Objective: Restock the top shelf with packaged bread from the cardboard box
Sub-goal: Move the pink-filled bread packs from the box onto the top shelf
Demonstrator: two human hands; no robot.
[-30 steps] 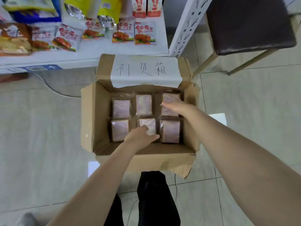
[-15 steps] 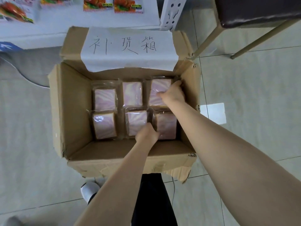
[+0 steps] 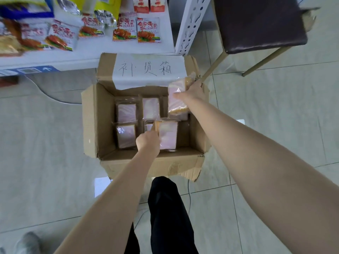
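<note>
Right hand (image 3: 192,92) grips clear-wrapped pink bread pack (image 3: 176,101) above brown cardboard box (image 3: 91,121), left hand (image 3: 148,143) grips second pack (image 3: 168,134) tilted up: likely two per trip.

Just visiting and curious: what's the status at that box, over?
Right grip holding a bread pack up at the box rim. Left grip holding a second pack, low inside. Chair leg close by.

Left hand (image 3: 147,143) fingertips behind bread pack (image 3: 168,134).

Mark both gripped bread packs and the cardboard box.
upper bread pack (image 3: 175,106), head view, wrapper face
lower bread pack (image 3: 167,135), head view, front face
cardboard box (image 3: 99,121), head view, left inner wall
</note>
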